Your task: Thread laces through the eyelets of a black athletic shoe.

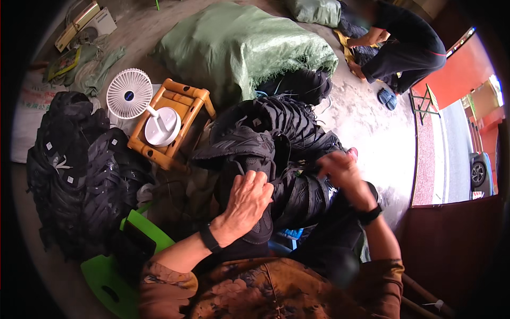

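Observation:
My left hand [247,202] bends its fingers over a black shoe upper [258,226] that lies lengthwise across my lap; the fingertips press on its mesh part. Off to the right, my right hand [344,173] is raised and smeared by motion, so its fingers and anything in them do not show clearly. Beneath and beside it lies a heap of stacked black shoe uppers [308,199], with loose dark laces among them. Another upper [241,143] lies on the heap just beyond my left hand.
A white fan [129,94] stands on a bamboo stool [186,95]. More black uppers [79,175] are piled at left, near a green plastic chair [114,284]. A big green woven sack [228,42] lies ahead. At far right, a person [409,45] bends over dark items.

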Action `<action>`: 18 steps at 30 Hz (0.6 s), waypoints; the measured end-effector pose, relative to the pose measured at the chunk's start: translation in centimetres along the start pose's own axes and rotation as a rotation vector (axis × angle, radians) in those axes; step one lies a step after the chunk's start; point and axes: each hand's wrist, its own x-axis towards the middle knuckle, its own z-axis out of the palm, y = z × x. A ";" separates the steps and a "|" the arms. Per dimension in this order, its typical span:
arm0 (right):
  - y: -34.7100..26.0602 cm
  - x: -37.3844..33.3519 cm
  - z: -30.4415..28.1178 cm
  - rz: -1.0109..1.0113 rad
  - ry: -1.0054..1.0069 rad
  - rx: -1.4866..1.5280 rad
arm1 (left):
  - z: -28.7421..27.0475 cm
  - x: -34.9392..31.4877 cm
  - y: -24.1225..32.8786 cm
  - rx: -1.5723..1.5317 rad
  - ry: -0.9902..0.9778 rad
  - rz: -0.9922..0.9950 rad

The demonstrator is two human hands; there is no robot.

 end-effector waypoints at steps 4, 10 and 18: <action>3.2 0.2 6.5 -0.251 -0.090 -0.105 | 1.1 0.1 0.1 0.127 0.008 0.047; 5.5 -0.2 7.8 -0.273 -0.074 -0.105 | -0.1 -4.4 -1.8 -0.017 0.246 0.328; 7.6 0.6 7.9 -0.143 -0.209 -0.143 | -3.0 -1.8 -2.3 -0.246 -0.036 0.089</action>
